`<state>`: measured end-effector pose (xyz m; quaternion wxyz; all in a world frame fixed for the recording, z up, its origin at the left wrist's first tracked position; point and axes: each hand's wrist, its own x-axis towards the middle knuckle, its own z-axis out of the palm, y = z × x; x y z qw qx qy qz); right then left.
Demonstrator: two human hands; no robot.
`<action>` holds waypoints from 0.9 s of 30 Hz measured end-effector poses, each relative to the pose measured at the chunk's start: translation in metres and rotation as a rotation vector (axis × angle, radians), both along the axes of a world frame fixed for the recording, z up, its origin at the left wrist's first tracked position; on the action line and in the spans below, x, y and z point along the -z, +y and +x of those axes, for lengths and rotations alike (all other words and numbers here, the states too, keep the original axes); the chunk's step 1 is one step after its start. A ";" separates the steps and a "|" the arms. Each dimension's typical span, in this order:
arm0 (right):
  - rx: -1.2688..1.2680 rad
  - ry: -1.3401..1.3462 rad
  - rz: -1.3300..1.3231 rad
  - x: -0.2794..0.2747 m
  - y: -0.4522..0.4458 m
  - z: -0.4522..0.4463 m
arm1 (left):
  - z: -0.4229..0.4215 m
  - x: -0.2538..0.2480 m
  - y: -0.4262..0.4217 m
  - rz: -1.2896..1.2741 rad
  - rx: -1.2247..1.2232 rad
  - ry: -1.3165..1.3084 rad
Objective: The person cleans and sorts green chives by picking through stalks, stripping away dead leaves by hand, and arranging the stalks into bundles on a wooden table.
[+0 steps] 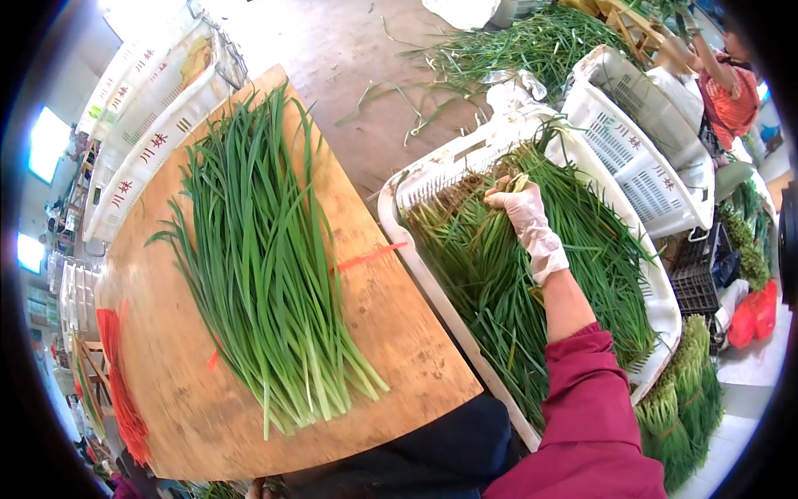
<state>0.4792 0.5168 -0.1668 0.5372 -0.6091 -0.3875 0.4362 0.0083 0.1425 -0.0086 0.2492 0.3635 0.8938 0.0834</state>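
My right hand [525, 218], in a thin whitish glove, reaches into a white plastic crate [440, 312] on the right. Its fingers are closed around the pale ends of some garlic chives [517, 181]. More garlic chives [594, 216] fill the crate beneath and around the hand. To the left, a loose pile of long green garlic chives [258, 249] lies on a wooden board [407, 349], pale ends toward me. A red tie strip [366, 258] runs out from under the pile. My left hand cannot be made out.
A bundle of red ties [120, 382] hangs at the board's left edge. White crates [154, 141] stand beyond it, and another crate [640, 158] at the upper right. Loose greens [524, 50] cover the floor behind. Bundled chives [686, 407] stand at the lower right. Another person [731, 100] works at the far right.
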 end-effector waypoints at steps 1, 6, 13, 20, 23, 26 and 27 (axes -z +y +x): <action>0.003 0.024 0.027 -0.003 -0.005 0.000 | 0.003 0.000 0.000 0.053 0.019 -0.002; -0.017 -0.007 0.126 -0.037 -0.032 -0.012 | 0.013 -0.001 -0.001 0.179 0.201 0.029; 0.068 -0.119 0.323 -0.105 -0.075 -0.023 | 0.044 -0.008 0.010 0.360 0.636 -0.027; 0.106 -0.487 0.609 -0.247 -0.108 -0.033 | 0.091 -0.031 0.037 0.506 0.773 -0.318; 0.075 -0.517 1.045 -0.315 -0.128 -0.073 | 0.111 -0.059 0.054 0.578 0.780 -0.578; -0.040 -0.728 1.573 -0.361 -0.133 -0.130 | 0.113 -0.094 0.069 0.614 0.699 -1.008; 0.050 -0.867 1.724 -0.373 -0.135 -0.159 | 0.112 -0.104 0.073 0.635 0.658 -1.171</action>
